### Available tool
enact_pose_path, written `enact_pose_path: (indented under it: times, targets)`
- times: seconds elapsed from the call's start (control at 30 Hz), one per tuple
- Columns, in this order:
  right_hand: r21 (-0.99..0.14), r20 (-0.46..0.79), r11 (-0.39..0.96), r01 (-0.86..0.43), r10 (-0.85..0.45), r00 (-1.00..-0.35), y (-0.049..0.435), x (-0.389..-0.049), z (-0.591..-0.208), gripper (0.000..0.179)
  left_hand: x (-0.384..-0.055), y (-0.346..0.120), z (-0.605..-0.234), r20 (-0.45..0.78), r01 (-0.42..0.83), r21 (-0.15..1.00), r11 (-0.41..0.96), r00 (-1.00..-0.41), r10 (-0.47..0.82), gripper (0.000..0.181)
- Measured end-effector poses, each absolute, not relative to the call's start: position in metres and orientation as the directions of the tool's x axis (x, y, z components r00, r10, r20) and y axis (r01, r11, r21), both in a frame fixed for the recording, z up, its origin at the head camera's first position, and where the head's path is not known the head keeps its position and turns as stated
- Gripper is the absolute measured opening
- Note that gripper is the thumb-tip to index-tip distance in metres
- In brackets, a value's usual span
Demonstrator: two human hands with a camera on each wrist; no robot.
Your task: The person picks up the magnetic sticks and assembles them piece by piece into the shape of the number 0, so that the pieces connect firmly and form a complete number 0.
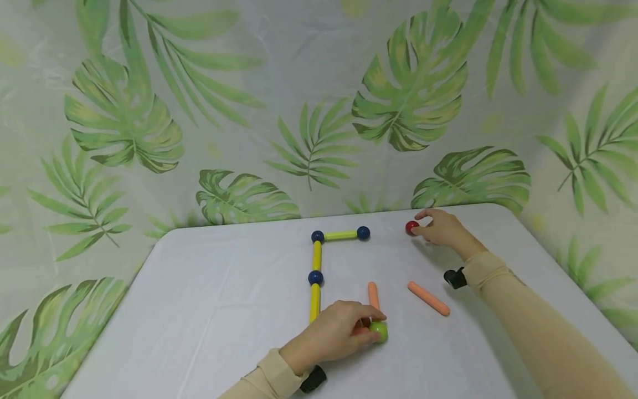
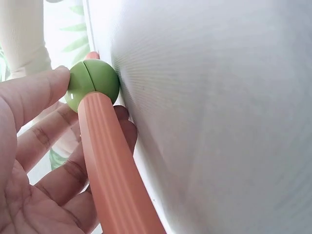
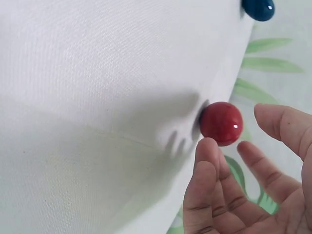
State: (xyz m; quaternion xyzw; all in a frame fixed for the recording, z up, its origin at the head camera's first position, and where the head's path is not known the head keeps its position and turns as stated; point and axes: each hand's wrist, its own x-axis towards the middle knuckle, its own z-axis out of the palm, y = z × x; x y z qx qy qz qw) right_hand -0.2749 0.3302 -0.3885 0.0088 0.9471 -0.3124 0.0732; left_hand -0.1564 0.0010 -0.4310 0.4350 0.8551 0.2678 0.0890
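In the head view my left hand [image 1: 336, 332] pinches a green ball [image 1: 380, 332] low over the white table. One orange rod [image 1: 373, 296] reaches away from that ball toward the back. A second orange rod [image 2: 109, 161] meets the ball in the left wrist view and runs under the palm, mostly covered in the head view. At the back right, my right hand [image 1: 441, 229] has its fingers around a red ball [image 3: 222, 123] resting on the table. The right wrist view shows the thumb apart from this ball and the fingertips close to it.
Left of the hands, dark blue balls [image 1: 315, 277] and yellow rods [image 1: 317, 255] form a bent chain, its near end hidden by the left hand. A yellow-green rod [image 1: 340, 235] heads its back part. A loose orange rod [image 1: 428, 298] lies between the arms. Leaf-patterned cloth hangs behind.
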Motion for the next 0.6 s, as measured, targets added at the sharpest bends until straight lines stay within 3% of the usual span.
enact_pose_path:
  times: [0.6]
  targets:
    - [-0.575, -0.125, 0.817, 0.034, -0.046, -0.991, 0.322, -0.286, -0.404, 0.041, -0.152, 0.002, -0.431, 0.081, 0.681, 0.542, 0.491, -0.625, 0.777, 0.023]
